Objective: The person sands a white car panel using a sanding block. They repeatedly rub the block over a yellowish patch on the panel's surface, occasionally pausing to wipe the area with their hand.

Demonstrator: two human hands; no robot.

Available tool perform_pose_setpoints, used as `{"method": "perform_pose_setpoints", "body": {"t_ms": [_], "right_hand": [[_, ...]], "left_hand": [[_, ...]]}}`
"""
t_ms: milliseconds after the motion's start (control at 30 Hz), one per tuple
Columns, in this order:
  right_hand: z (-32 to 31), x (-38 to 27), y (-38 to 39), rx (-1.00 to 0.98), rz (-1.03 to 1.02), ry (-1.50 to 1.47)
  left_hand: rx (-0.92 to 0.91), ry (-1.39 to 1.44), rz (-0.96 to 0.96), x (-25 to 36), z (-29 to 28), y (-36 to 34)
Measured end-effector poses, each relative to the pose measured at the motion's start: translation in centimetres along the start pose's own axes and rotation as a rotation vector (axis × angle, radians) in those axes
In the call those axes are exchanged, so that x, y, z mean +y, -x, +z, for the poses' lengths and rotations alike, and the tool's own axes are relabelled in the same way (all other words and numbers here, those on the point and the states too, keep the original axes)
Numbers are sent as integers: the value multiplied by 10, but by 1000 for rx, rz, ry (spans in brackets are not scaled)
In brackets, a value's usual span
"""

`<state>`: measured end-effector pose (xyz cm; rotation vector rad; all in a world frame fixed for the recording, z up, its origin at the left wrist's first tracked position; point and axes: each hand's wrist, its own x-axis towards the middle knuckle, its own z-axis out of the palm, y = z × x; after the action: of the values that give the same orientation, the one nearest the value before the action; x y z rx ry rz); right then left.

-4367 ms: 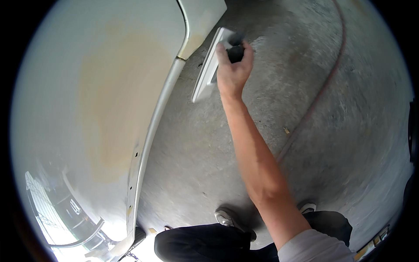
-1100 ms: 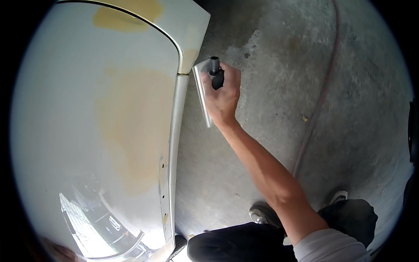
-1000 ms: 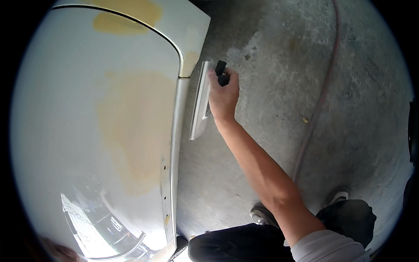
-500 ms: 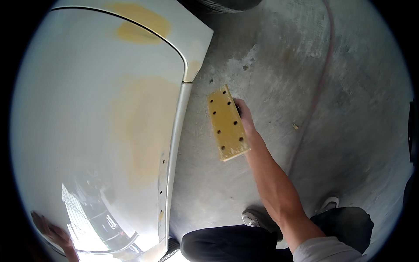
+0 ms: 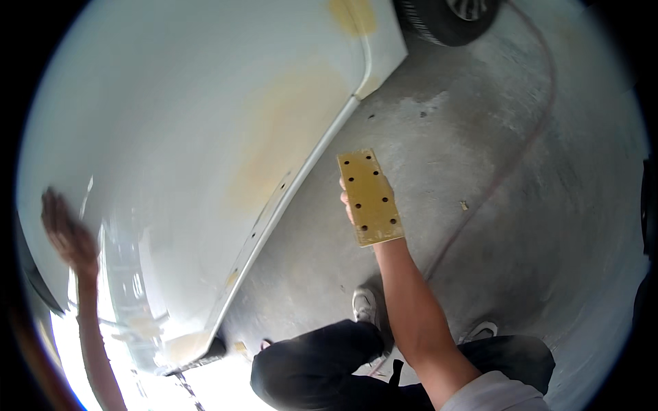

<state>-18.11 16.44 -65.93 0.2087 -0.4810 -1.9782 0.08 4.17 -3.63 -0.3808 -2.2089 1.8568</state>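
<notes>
The right hand [image 5: 345,200] grasped a flat yellow block [image 5: 371,198] to the right of the pale car door [image 5: 171,123], clear of its lower edge and above the concrete floor [image 5: 493,274]. The block's broad face, pierced by two rows of dark holes, was turned up toward the head, probably so that its surface could be seen; the fingertips curled round the side nearer the door, while the rest of the grip was hidden behind the block. The holes were perhaps there to let dust pass through, and the pale smears near the block's lower end suggested residue. The left hand [image 5: 68,233], blurred, was on the far left part of the door, holding nothing visible, its fingers stretched out; it seemed laid flat, perhaps to steady the body or feel the surface, but whether the palm touched could not be told. A tan patch [image 5: 288,116] spread across the door near its lower edge. A wheel [image 5: 456,17] stood past the door's upper right corner, and a reddish hose [image 5: 541,116] curved over the floor well to the door's right, apart from the block, which left the arm room.
</notes>
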Motion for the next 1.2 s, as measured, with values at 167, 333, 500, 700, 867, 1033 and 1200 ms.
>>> {"method": "perform_pose_setpoints", "body": {"t_ms": [167, 333, 500, 700, 867, 1033, 1200], "right_hand": [[-18, -50, 36, 80, 159, 129], [43, -15, 43, 371, 121, 506], [61, -57, 85, 442, 65, 1159], [87, -66, 114, 972, -77, 1391], [84, -31, 77, 826, -488, 1453], [90, -43, 47, 775, -634, 1309], [78, -68, -14, 851, -778, 1436]], "left_hand": [[-249, 1000, -374, 270, -9, -53], [-300, 1416, -188, 417, 43, -103], [-96, 1791, -151, 473, 72, -145], [-662, 1939, -68, 458, 57, -166], [-740, 1885, -257, 480, 70, -166], [-623, 1890, -248, 463, 72, -176], [-236, 1420, -135, 354, 77, -193]]}}
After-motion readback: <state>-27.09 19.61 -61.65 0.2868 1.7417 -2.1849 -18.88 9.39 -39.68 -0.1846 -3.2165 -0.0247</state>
